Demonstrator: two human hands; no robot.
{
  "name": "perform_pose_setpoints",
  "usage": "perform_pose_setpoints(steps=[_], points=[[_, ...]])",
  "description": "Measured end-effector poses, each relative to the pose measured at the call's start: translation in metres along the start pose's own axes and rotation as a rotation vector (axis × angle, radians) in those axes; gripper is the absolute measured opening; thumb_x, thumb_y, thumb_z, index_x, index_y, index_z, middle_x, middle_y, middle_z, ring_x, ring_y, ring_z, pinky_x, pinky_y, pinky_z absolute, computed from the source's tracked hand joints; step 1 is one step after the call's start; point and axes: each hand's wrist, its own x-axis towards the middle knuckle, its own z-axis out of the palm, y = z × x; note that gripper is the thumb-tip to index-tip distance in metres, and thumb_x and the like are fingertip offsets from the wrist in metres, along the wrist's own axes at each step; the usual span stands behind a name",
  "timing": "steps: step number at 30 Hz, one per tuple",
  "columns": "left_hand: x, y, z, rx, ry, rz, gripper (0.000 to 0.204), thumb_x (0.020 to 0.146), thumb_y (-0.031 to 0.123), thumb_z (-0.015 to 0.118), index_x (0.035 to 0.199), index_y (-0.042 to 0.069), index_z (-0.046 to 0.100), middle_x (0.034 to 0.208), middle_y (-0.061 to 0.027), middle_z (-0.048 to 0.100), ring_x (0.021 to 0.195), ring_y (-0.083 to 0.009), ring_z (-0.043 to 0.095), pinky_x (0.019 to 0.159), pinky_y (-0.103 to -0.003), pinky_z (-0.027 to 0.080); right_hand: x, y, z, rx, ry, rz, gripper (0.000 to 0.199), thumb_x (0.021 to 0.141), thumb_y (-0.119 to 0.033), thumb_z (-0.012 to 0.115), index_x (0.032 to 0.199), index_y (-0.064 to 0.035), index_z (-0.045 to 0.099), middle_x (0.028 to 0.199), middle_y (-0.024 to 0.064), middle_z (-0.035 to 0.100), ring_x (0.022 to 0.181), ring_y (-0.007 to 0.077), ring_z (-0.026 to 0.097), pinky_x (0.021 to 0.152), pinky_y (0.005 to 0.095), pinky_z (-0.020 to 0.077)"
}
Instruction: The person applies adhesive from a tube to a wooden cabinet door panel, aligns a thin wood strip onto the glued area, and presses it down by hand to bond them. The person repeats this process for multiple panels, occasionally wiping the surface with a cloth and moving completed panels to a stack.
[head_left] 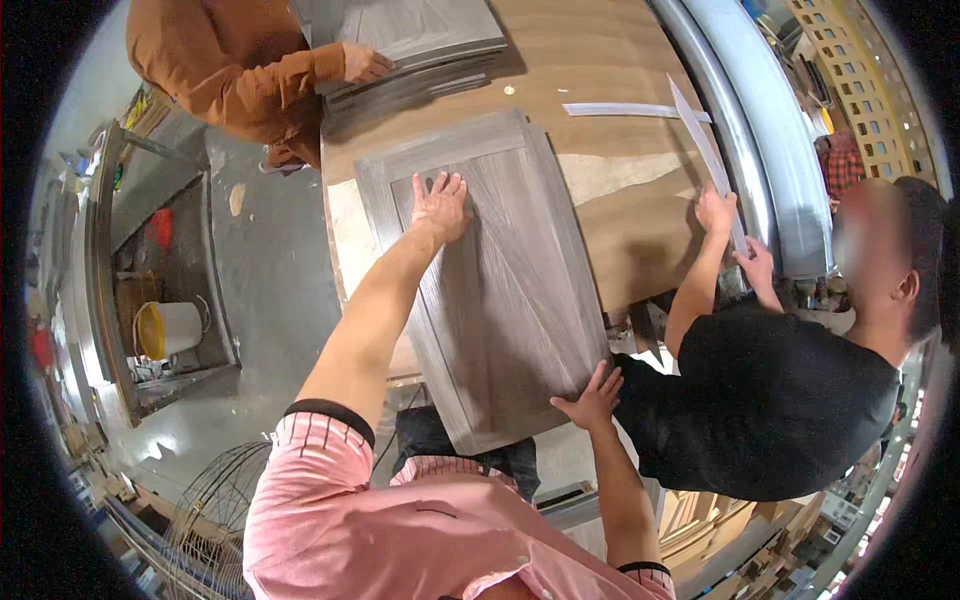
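On the desk (590, 50), toward its near left side: one panel (500, 270), grey wood-grain with a raised border, lying flat, near end projecting past the desk's edge.

Left hand (440, 208): palm down on the panel's far half, left of centre; fingers slightly spread, pointing to the far end, gripping nothing.

Right hand (593, 397): at the panel's near right corner; thumb wide of the fingers, fingers at the right edge. Whether any fingertip curls beneath, cannot tell.

Beyond the panel's far end: one stack (425, 40), grey boards; a co-worker's hand (366, 63) touching its near side, brown sleeve (270, 88).

Right of the panel, well apart: one flat strip (610, 109), white, lying crosswise. Held strip (697, 135), also white, slanting over the flat strip's right end; near end in the hands (715, 210) of a co-worker, black shirt (760, 410).

Along the desk's right side: silver roll (728, 100); beside it, pale roll (785, 140).

Left of the desk: grey floor (270, 250); farther out, bucket (180, 328), white and yellow.
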Motion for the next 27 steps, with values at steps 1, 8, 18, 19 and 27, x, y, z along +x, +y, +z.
perform_pose_setpoints(steps=[1,8,18,19,27], points=[[0.001,0.003,-0.009,0.002,0.003,0.007,0.072,0.099,0.046,0.053,0.158,0.012,0.03,0.168,-0.0017,0.023,0.156,-0.0234,0.016,0.122,-0.066,0.005,0.0,0.002,0.0,0.005,0.004,0.005,0.152,0.06,-0.071,0.084,0.16,-0.0078,-0.012,0.161,0.0372,-0.012,0.148,0.0586,-0.003,0.11,0.0773,0.015],[-0.01,0.007,-0.03,0.015,-0.045,-0.002,0.075,0.098,0.052,0.055,0.158,0.012,0.032,0.167,-0.004,0.025,0.156,-0.0258,0.017,0.122,-0.066,0.005,0.005,-0.001,0.005,-0.063,-0.032,0.076,0.152,0.064,-0.076,0.079,0.158,-0.0094,-0.02,0.161,0.0336,-0.021,0.149,0.0556,-0.012,0.112,0.0752,0.0125],[-0.054,0.015,0.076,0.26,0.299,0.179,0.069,0.096,0.043,0.057,0.155,0.012,0.039,0.165,-0.0027,0.028,0.154,-0.025,0.019,0.123,-0.062,0.009,-0.004,-0.002,0.004,0.089,-0.004,0.02,0.15,0.06,-0.064,0.088,0.162,-0.0167,-0.011,0.163,0.0281,-0.024,0.151,0.0524,-0.013,0.111,0.0774,0.0155],[-0.074,0.015,0.106,0.213,0.303,0.218,0.066,0.095,0.04,0.057,0.153,0.013,0.042,0.165,-0.0023,0.03,0.154,-0.0252,0.02,0.123,-0.062,0.01,-0.003,-0.002,0.003,0.043,-0.026,0.03,0.151,0.062,-0.071,0.084,0.161,-0.0167,-0.017,0.164,0.0297,-0.019,0.152,0.0507,-0.013,0.113,0.0745,0.0142],[-0.335,0.083,0.199,-0.427,0.286,-0.144,0.074,0.087,0.028,0.068,0.152,0.009,0.04,0.16,-0.0188,0.032,0.146,-0.0448,0.029,0.119,-0.063,0.021,-0.015,-0.01,-0.024,0.047,0.057,-0.017,0.128,0.071,-0.061,0.081,0.163,-0.0181,0.002,0.163,0.0285,0.002,0.15,0.049,0.009,0.116,0.0649,0.0229]])
